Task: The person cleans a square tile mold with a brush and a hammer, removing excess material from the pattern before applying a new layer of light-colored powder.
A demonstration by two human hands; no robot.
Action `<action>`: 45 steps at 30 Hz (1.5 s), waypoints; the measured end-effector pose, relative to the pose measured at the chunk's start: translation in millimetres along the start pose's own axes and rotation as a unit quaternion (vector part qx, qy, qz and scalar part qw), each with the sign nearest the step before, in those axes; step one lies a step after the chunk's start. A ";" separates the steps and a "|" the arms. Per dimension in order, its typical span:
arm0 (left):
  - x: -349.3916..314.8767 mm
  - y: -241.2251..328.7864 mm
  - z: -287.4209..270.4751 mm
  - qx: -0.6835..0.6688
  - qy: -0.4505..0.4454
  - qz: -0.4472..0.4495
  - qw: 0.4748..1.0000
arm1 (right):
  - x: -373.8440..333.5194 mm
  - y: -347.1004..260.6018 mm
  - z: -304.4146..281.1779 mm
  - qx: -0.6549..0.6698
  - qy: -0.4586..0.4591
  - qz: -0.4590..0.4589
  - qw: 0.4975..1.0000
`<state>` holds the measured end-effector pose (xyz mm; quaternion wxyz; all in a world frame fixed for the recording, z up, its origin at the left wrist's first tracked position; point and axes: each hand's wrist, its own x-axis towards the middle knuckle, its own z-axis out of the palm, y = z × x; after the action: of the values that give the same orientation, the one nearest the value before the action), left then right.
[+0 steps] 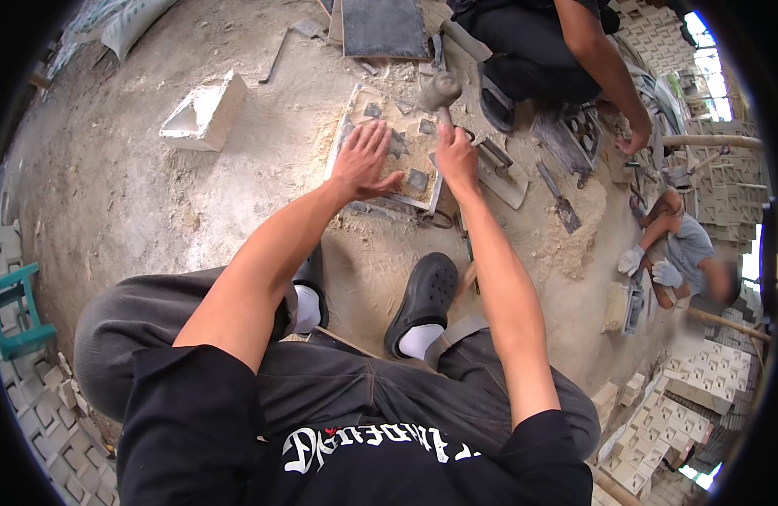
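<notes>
Left hand: spread over the left part of the frame, palm down, fingers a little apart and thumb out to the right; I see nothing gripped in it, and judge that it presses or steadies.
Right hand: clamped on the mallet's handle, at the frame's right side.
Mallet: head up near the frame's far right corner; from my feed I cannot tell whether it touches anything or hangs just clear.
Frame: lying on the dusty ground beyond the dark clog, between the two forearms, with a sandy fill inside its pale rim.
Dark pieces: I make out a star-shaped one near the middle and a squarish one toward the near right, with others further back; all sit spaced apart amid the fill.
Done so far: I judge the filling and the placing of the pieces to be largely complete, since both are in the frame.
Left to do: the top looks rough and crumbly, so I take the work as partway, with mallet in hand; how firmly the fill is packed I cannot tell.
Lying about: a trowel to the right and a hollow white block well apart on the left, neither in use.
</notes>
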<state>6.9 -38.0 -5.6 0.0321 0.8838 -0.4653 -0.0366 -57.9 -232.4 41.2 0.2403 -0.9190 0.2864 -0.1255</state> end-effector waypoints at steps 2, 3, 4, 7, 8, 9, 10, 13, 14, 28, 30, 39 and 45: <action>-6.0 10.3 6.1 -0.024 0.032 0.035 0.999 | -4.8 -3.6 0.1 0.037 0.031 0.005 0.999; -6.5 15.4 8.1 -0.034 0.047 0.053 0.997 | -7.5 -2.8 0.1 0.055 0.047 0.008 0.997; -6.2 19.9 9.8 -0.043 0.062 0.071 0.995 | -12.0 -1.6 0.0 0.054 0.045 -0.012 0.997; -2.6 37.6 6.9 -0.044 0.084 0.106 0.990 | 0.3 17.5 -14.0 -0.034 -0.014 0.003 0.999; -5.2 34.7 7.8 -0.036 0.081 0.112 0.990 | 5.1 15.5 -15.7 -0.008 0.003 0.013 1.000; -7.4 31.7 8.5 -0.028 0.078 0.117 0.990 | 1.7 14.1 -15.3 0.008 0.016 0.014 1.000; -8.6 28.8 8.9 -0.025 0.077 0.122 0.989 | -4.8 13.4 -15.1 0.023 0.028 0.015 0.999; -8.2 25.4 6.8 -0.026 0.076 0.137 0.987 | -2.4 25.3 -24.9 -0.028 -0.004 -0.003 1.000; -7.0 21.3 5.0 -0.029 0.074 0.143 0.987 | -1.8 25.5 -28.0 -0.060 -0.027 -0.010 0.998; -22.0 -17.8 -4.3 0.010 0.053 0.092 0.994 | -48.1 37.7 -32.8 -0.010 -0.032 -0.010 0.999; -21.8 -21.8 -3.5 0.014 0.065 0.086 0.994 | -43.1 25.1 -35.5 -0.016 -0.054 -0.010 0.998; -29.6 -20.9 -3.3 -0.018 0.066 0.056 0.996 | -69.6 5.0 -21.4 -0.011 -0.069 -0.018 0.997; -27.1 -17.7 -2.4 -0.006 0.062 0.049 0.997 | -54.6 15.0 -24.3 0.021 0.003 0.033 0.999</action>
<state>6.3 -5.6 -3.8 0.0680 0.8601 -0.5054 0.0169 -117.8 -220.2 49.1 0.2631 -0.9033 0.3146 -0.1261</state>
